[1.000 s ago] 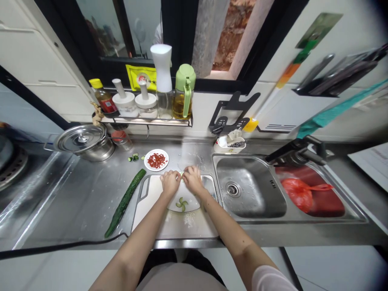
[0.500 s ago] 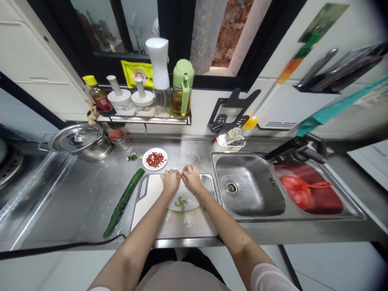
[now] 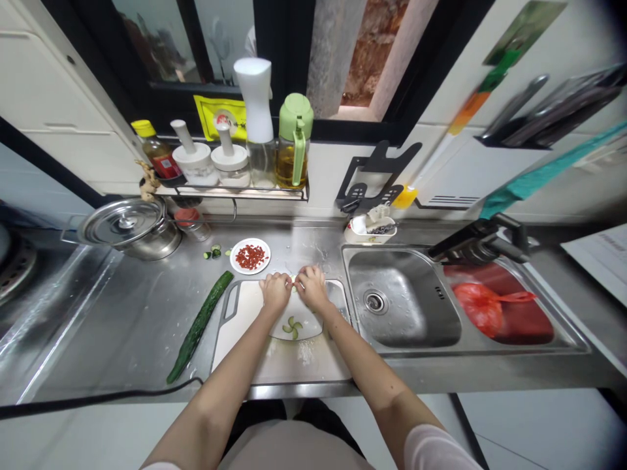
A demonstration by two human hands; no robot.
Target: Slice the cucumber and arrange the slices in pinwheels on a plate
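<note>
My left hand [image 3: 277,291] and my right hand [image 3: 311,287] meet over the far part of a white plate [image 3: 279,329]. Fingers of both are pinched together around something small and pale, too small to make out. Green slices [image 3: 292,328] are arranged like a pinwheel on the plate. Under the plate lies a white cutting board [image 3: 240,356] with pale wet bits on its near part. A whole cucumber [image 3: 200,328] rests on the steel counter left of the board. Just beyond my left hand is a small white dish [image 3: 236,265] of chopped red pieces [image 3: 250,257].
A double sink [image 3: 409,297] is at the right, with a red bag [image 3: 477,308] in its far basin. Behind stand a lidded pot [image 3: 157,241], a jar [image 3: 192,225] and a rack [image 3: 220,194] of bottles. A black cable [image 3: 122,394] crosses the front left.
My fingers have shifted very slightly at the far side of the plate. The green slices and the other things stay where they were.
</note>
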